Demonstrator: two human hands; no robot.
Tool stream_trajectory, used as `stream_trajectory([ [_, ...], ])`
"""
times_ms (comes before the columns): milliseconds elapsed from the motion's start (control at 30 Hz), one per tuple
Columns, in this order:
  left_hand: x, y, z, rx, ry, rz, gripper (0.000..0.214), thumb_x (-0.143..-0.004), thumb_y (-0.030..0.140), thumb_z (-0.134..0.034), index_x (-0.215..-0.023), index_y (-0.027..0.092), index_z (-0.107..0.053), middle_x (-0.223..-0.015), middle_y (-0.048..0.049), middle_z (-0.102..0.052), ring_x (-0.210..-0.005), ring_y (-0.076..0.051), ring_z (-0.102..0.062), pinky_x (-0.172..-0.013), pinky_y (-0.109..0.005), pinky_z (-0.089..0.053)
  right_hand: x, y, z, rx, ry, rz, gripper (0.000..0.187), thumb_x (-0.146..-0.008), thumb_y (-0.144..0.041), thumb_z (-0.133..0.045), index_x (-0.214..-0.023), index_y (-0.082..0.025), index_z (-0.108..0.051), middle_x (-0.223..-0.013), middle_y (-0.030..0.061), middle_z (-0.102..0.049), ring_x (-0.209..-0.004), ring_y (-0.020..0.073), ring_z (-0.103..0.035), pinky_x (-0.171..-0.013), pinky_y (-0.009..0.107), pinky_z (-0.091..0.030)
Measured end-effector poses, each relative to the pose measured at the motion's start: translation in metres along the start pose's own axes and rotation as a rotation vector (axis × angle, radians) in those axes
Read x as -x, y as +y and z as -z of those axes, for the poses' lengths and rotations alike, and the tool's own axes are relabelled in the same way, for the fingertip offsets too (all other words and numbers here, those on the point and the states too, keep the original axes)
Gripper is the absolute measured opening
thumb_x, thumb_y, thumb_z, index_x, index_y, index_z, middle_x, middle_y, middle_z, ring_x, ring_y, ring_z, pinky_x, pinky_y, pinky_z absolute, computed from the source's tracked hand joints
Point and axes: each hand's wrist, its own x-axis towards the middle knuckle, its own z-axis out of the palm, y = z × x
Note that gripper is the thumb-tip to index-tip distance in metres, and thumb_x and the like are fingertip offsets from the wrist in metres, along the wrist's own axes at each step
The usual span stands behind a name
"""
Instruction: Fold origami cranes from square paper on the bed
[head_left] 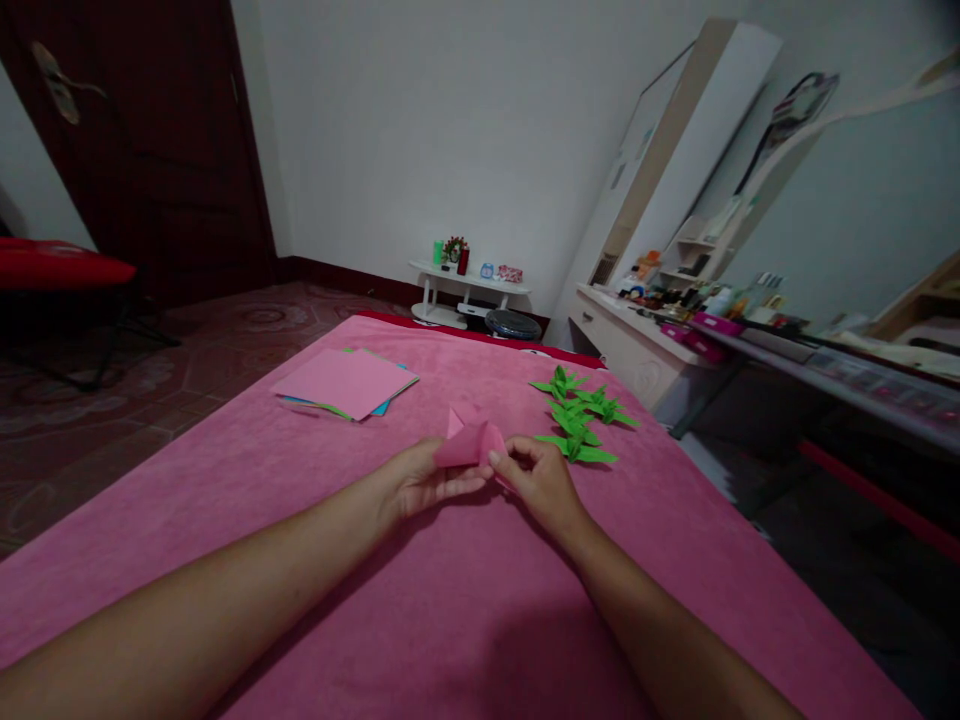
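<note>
A partly folded piece of pink origami paper (466, 442) is held between my two hands, just over the pink cloth. My left hand (427, 484) supports it from the left and below, its fingers running under the paper and its thumb mostly hidden. On the other side, my right hand (541, 482) pinches the paper's right edge between thumb and fingers. To the right lie several green folded paper figures (574, 425) with pointed tips. A stack of square coloured paper (341, 382), pink sheet on top, rests at the left.
The pink cloth (360, 620) covers the broad surface under my arms. Beyond its far edge stands a low white table (469, 280) with small items. A cluttered dressing table (630, 335) is on the right, a red folding chair (64, 265) on the left near a dark door (142, 140).
</note>
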Motion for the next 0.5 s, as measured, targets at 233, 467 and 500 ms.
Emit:
stream_trajectory([
  [233, -0.0098, -0.0028, 0.0059, 0.141, 0.008, -0.042, 0.024, -0.078, -0.006, -0.044, -0.091, 0.004, -0.061, -0.083, -0.0128, -0.068, -0.076, -0.019, -0.068, -0.070, -0.028, -0.058, -0.0009, -0.0019, 0.0009, -0.115, -0.012, -0.026, 0.029, -0.080, -0.035, -0.055, -0.061, -0.014, -0.057, -0.051, -0.0027, -0.047, -0.045, 0.0087, -0.041, -0.045, 0.021, -0.033],
  [467, -0.0065, 0.0001, 0.0057, 0.149, 0.017, -0.025, 0.017, -0.079, 0.002, -0.051, -0.092, 0.006, -0.062, -0.081, -0.0107, -0.068, -0.070, -0.018, -0.068, -0.067, -0.026, -0.059, -0.0023, -0.0018, 0.0069, -0.249, -0.050, -0.073, 0.030, -0.078, -0.041, -0.058, -0.066, -0.014, -0.062, -0.055, -0.0015, -0.052, -0.045, 0.0086, -0.043, -0.043, 0.021, -0.034],
  [500, -0.0055, 0.0005, 0.0051, 0.149, 0.012, -0.026, 0.017, -0.079, 0.001, -0.051, -0.090, 0.006, -0.063, -0.080, -0.0108, -0.068, -0.070, -0.018, -0.068, -0.067, -0.026, -0.059, -0.0025, -0.0008, 0.0075, -0.278, -0.062, -0.092, 0.031, -0.078, -0.043, -0.058, -0.067, -0.014, -0.062, -0.054, -0.0018, -0.052, -0.043, 0.0084, -0.042, -0.041, 0.021, -0.034],
])
